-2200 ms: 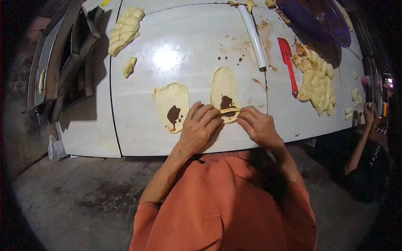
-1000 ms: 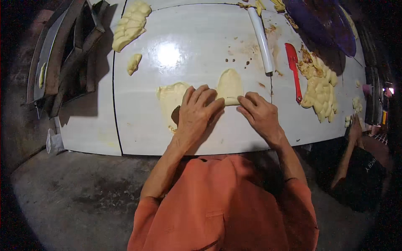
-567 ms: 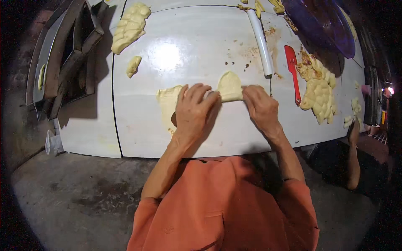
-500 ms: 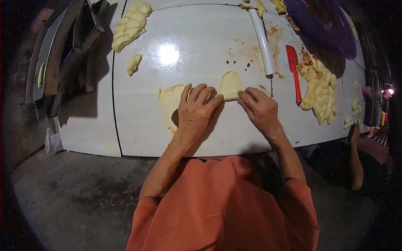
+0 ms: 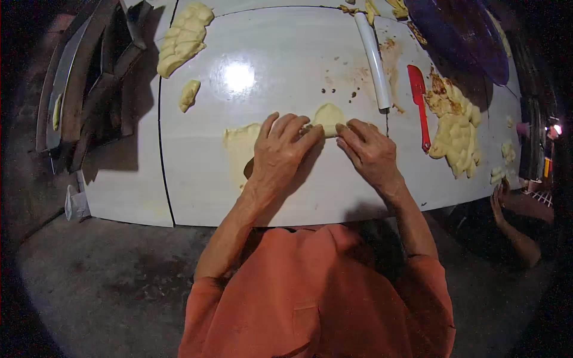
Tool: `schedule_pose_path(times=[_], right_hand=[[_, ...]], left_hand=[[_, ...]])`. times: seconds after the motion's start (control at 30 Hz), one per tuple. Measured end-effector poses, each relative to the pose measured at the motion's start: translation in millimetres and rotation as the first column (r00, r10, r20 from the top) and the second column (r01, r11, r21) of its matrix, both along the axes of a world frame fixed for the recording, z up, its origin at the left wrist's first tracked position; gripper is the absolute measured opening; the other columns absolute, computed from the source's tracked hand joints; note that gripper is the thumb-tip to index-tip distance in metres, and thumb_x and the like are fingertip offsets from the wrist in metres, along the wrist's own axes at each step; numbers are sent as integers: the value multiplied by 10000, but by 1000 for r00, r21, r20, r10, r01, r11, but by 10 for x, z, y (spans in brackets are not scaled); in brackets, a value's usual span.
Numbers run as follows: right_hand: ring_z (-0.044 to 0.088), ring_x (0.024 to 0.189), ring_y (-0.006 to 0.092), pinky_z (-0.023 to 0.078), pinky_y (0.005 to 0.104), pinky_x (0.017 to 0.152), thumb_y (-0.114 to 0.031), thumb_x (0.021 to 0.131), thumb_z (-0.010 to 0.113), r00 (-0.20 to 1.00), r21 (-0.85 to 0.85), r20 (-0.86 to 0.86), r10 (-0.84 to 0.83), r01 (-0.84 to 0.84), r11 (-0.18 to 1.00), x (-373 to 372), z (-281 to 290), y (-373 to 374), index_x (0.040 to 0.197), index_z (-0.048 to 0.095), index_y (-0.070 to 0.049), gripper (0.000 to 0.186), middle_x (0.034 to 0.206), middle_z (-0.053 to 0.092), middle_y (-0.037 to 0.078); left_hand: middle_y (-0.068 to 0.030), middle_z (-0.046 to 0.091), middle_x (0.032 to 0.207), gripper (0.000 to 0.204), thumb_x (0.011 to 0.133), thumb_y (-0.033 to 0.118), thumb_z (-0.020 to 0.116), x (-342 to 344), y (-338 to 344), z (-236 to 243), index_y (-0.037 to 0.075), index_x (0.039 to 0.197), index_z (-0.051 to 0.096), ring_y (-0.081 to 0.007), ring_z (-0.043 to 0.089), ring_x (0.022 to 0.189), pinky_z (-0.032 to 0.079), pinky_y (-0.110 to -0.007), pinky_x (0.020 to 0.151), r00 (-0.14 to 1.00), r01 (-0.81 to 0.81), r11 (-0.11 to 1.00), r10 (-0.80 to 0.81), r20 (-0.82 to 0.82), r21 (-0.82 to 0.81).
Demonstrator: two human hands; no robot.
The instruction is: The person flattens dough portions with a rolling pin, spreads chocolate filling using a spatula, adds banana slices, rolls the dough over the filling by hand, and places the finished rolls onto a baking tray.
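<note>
A small flattened piece of dough [image 5: 329, 116] lies between my two hands, its near edge turned over into a roll and its far end a rounded flat tongue. My left hand [image 5: 280, 146] has its thumb and fingertips pressed on the roll's left end. At the right end, my right hand [image 5: 369, 150] holds the roll with curled fingers. A second, wider sheet of dough [image 5: 237, 149] lies flat beside my left hand, partly hidden by it. Something dark brown on that sheet shows only in part next to my wrist.
Ahead on the white table are a white rolling pin [image 5: 373, 62], a red spatula [image 5: 419, 101] and a purple basin [image 5: 459, 36]. Dough pieces sit in piles at right [image 5: 456, 143] and far left [image 5: 186, 39], with a lone lump [image 5: 189, 95]. Dark metal trays [image 5: 89, 77] stand left; another person's hand [image 5: 499, 200] is at right.
Both hands have moved slightly away from me, rolling the dough further, so its flat part is shorter. At the right edge, the other person's hand and forearm have shifted.
</note>
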State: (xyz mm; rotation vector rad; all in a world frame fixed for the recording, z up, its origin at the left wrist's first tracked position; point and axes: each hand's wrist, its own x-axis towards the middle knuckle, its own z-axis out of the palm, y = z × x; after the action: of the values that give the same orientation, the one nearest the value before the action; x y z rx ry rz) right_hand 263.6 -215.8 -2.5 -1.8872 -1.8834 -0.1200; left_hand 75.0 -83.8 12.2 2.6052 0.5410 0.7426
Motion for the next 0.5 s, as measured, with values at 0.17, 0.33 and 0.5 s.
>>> schedule_pose_path(times=[0.17,0.33,0.5], right_hand=[[686,821,199,572,329,674,-253,901,751,985,-137,-42,-170,163,977,38,16,162,1204,712,-147,323,1067,658,42],[701,859,217,576,336,690,-217,929,720,992,-101,-53,-111,105,989,70,-23,154,1234,706,-149,312,1103,665,65],[715,966,243,597,355,731,-196,954,691,971,-84,-70,-230,224,971,82,-39,332,1244,700,-150,294,1149,667,87]], left_hand=[[-98,673,1100,296,814,159,790,116,116,-118,123,1100,726,-299,643,1016,498,-463,885,995,-78,997,78,-69,8],[-70,664,1068,265,864,152,749,117,138,-219,125,1126,719,-276,640,1022,483,-444,890,997,-73,997,73,-20,-9],[-84,662,1068,241,904,165,723,217,228,-169,123,1140,714,-277,637,1020,474,-454,872,989,-150,988,150,9,-39]])
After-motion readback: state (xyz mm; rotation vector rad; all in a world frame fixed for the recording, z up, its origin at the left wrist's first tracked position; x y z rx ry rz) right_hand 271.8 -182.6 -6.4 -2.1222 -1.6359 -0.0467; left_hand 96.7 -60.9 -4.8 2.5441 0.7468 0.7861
